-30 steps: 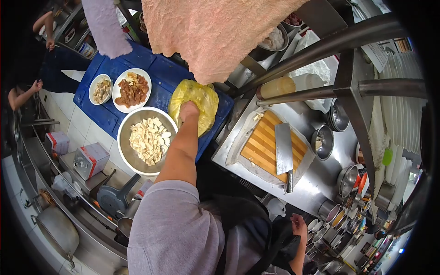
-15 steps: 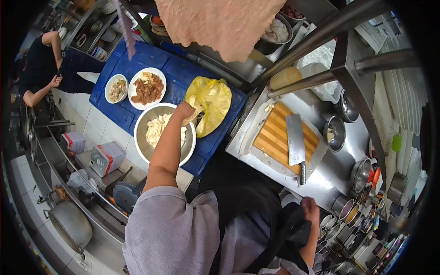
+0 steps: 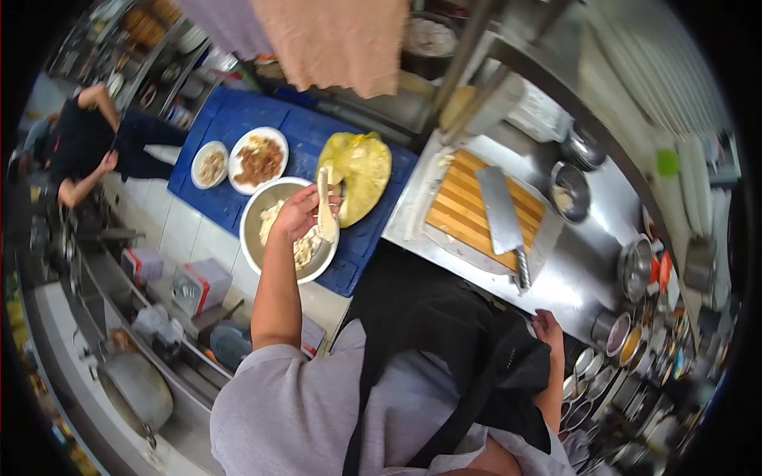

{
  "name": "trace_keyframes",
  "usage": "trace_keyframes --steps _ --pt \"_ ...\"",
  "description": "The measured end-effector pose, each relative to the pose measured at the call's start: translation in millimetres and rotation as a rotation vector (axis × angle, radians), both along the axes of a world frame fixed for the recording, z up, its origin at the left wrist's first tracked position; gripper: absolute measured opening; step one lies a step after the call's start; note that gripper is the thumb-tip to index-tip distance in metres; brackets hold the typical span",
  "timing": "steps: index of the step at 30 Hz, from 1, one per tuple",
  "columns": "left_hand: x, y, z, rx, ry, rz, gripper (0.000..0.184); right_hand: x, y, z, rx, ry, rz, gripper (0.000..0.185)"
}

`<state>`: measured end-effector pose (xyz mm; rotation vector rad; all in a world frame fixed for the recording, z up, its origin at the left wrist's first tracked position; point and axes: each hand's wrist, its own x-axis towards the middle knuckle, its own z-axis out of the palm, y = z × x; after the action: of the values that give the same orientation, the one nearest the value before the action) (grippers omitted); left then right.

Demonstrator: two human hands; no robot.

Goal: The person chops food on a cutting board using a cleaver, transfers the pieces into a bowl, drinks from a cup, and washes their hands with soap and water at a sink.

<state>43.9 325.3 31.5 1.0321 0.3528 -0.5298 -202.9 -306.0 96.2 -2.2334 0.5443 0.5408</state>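
My left hand [image 3: 298, 213] holds a long pale piece of food [image 3: 325, 208] over the right side of a steel bowl [image 3: 251, 252]. Cut pale pieces [image 3: 305, 247] lie inside that bowl. Just right of the hand, an open yellow plastic bag [image 3: 370, 178] rests on the blue surface [image 3: 213, 117]. My right hand [image 3: 548, 327] is by the front edge of the steel counter, beside my black apron, its fingers partly curled; whether it holds anything is not clear.
A cleaver [image 3: 502, 213] lies on a striped wooden board [image 3: 454, 198] on the steel counter [image 3: 565, 272]. Plates of brown food [image 3: 260, 161] and pale food [image 3: 211, 165] stand behind the bowl. Cloths hang overhead. Another person [image 3: 91, 143] stands at the left.
My left hand has come out of the yellow bag and moved left over the bowl, now with a pale piece in it. The bag has opened up. The view has shifted.
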Motion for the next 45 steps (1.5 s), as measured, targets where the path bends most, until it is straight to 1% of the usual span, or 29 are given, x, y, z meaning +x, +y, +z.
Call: trace_keyframes --steps 2,4,5,6,8,9,10,11,12,14,17,18,19,20,22,24,26,27,29,31,32,34,35,36,38,39,42,44,45 --pt "8 -29 -3 -0.082 -0.069 -0.057 0.034 -16 -11 -9 -0.023 -0.006 -0.029 0.033" --pt "17 -81 17 -0.042 -0.121 -0.213 0.035 -33 -8 -1 -0.007 -0.103 -0.061 0.033" --pt "21 -109 17 -0.036 -0.137 -0.291 0.033 -44 -14 -3 0.000 -0.110 -0.086 0.032" --pt "24 -144 20 -0.013 -0.105 -0.330 0.031 -55 -18 -4 0.014 -0.114 -0.098 0.031" --pt "26 -218 20 0.070 -0.165 -0.369 0.029 -80 -20 0 -0.019 -0.139 -0.150 0.029" --pt "29 -256 23 0.064 -0.192 -0.398 0.029 -94 -20 1 0.003 -0.143 -0.203 0.030" --pt "29 -295 39 0.093 -0.192 -0.425 0.028 -107 -20 0 0.028 -0.147 -0.248 0.030" --pt "33 -330 48 0.061 -0.191 -0.473 0.029 -123 -22 -4 0.061 -0.143 -0.290 0.033" --pt "50 -394 42 0.069 -0.271 -0.560 0.030 -145 -27 -8 0.059 -0.159 -0.294 0.033" --pt "64 -457 54 0.101 -0.200 -0.546 0.028 -188 -25 -25 0.010 -0.136 -0.333 0.034" --pt "98 -542 40 0.104 -0.119 -0.432 0.024 -232 -24 -43 -0.009 -0.148 -0.363 0.032" --pt "109 -566 35 0.129 -0.103 -0.382 0.024 -240 -21 -41 -0.013 -0.156 -0.370 0.032" --pt "117 -585 26 0.094 -0.092 -0.334 0.024 -245 -14 -29 0.006 -0.119 -0.414 0.031" --pt "122 -597 19 0.092 -0.096 -0.342 0.024 -250 -7 -20 0.027 -0.081 -0.457 0.031" --pt "120 -608 19 0.247 -0.093 -0.313 0.022 -264 -2 -19 0.034 -0.093 -0.484 0.031" --pt "110 -603 12 0.251 -0.065 -0.286 0.023 -279 0 -20 -0.020 -0.067 -0.521 0.032" --pt "97 -581 2 0.109 -0.182 -0.288 0.024 -281 3 -17 -0.038 -0.020 -0.532 0.031" --pt "89 -564 2 0.060 -0.176 -0.363 0.023 -282 5 -15 -0.057 0.021 -0.553 0.030" --pt "59 -517 7 -0.047 -0.182 -0.365 0.021 -277 0 -21 -0.055 0.059 -0.546 0.030" --pt "41 -455 22 -0.046 -0.144 -0.401 0.023 -272 -11 -30 -0.010 0.060 -0.498 0.030" --pt "35 -414 27 -0.018 -0.125 -0.323 0.023 -268 -18 -35 0.012 0.061 -0.468 0.030" --pt "27 -360 33 -0.042 -0.153 -0.258 0.027 -255 -33 -41 0.036 0.057 -0.414 0.030" --pt "27 -332 25 0.008 -0.167 -0.204 0.028 -246 -42 -43 0.041 0.057 -0.387 0.030" --pt "25 -304 25 0.006 -0.162 -0.171 0.028 -234 -50 -42 0.042 0.050 -0.354 0.030" --pt "21 -248 26 0.122 -0.204 -0.019 0.024 -205 -63 -39 0.041 0.036 -0.295 0.030" --pt "21 -222 20 0.121 -0.196 0.015 0.024 -187 -68 -37 0.043 0.023 -0.265 0.031" --pt "15 -154 -7 0.233 -0.107 0.305 0.020 -120 -73 -20 0.028 0.028 -0.166 0.031" --pt "11 -116 -40 0.283 -0.068 0.408 0.019 -73 -67 0 -0.018 -0.039 -0.082 0.031" --pt "9 -102 -51 0.311 -0.027 0.454 0.020 -53 -69 3 -0.105 -0.033 0.020 0.032"
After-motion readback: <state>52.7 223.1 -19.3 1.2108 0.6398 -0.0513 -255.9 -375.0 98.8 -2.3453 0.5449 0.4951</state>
